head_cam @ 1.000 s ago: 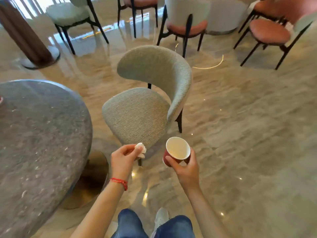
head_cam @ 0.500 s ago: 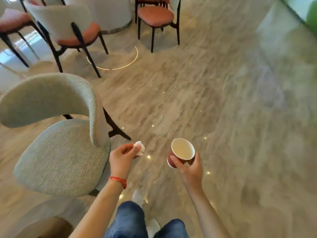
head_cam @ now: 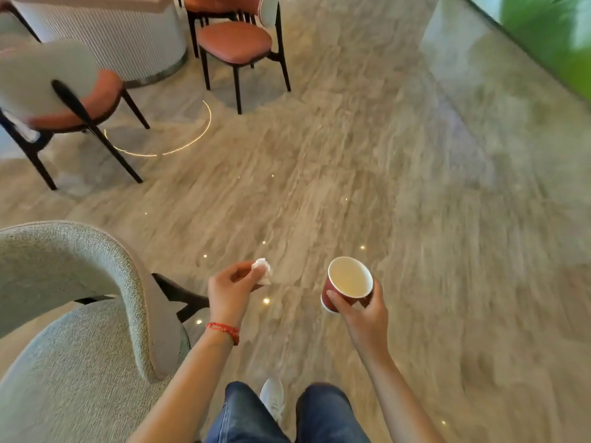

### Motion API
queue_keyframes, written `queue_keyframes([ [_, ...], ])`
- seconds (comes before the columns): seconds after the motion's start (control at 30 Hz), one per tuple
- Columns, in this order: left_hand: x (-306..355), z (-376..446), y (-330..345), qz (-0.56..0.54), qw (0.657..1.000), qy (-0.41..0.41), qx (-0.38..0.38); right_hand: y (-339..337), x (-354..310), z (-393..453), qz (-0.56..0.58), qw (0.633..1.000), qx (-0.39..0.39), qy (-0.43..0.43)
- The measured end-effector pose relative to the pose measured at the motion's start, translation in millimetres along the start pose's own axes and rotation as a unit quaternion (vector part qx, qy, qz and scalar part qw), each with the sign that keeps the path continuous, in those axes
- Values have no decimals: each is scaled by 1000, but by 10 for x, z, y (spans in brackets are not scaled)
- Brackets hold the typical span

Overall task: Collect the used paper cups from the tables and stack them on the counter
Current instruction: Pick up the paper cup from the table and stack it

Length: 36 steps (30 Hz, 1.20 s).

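**Holdings in transit: one cup, one scrap**

Across the whole frame we log polished stone floor (head_cam: 319, 187). At lower left, a grey upholstered chair (head_cam: 80, 330); at upper left and top centre, two rust-seated chairs (head_cam: 235, 41) beside a ribbed white table base (head_cam: 105, 36).

At lower centre right, our right hand (head_cam: 364, 314) carries the red paper cup (head_cam: 347, 282) upright, mouth to the camera, apparently empty. Thumb lies across the near wall, fingers curl around the far side under the rim: a carrying grip, we judge, for the walk to the counter, which is not in view.

At lower centre, our left hand (head_cam: 230, 289) pinches a crumpled white tissue (head_cam: 263, 271) at the fingertips, probably table litter, kept apart from the cup.
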State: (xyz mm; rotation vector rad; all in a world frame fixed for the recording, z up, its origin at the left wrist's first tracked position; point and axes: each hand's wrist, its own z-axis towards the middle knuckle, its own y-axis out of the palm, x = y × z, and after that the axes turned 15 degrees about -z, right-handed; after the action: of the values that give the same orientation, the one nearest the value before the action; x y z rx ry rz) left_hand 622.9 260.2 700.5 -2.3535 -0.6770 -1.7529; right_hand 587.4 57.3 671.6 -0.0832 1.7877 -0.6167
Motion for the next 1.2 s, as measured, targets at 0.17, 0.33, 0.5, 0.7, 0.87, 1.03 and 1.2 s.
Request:
queue_keyframes([
  [0.17,119,596,269,-14,1000,-17,9,160,-262,601,5,1000,1,-4],
  [0.33,177,1268,671,-37,999,-23,28,260,-461,1424,10,1000,-4,-15],
  [0.5,281,1943,1130,-46,997,-19,64,381,-739,2453,11,999,-40,-31],
  [0.7,404,2620,1422,-62,992,1,107,656,-1032,3441,-17,993,-97,-58],
  [0.87,541,3242,1412,-83,985,9,149,1159,-1272,4023,-22,988,-134,-75],
  [1.03,733,4079,1244,-80,983,16,165,1870,-1611,4515,-44,982,-157,-93],
  [1.2,1072,4867,919,-96,976,23,196,2586,-2108,4930,-53,977,-177,-105],
])
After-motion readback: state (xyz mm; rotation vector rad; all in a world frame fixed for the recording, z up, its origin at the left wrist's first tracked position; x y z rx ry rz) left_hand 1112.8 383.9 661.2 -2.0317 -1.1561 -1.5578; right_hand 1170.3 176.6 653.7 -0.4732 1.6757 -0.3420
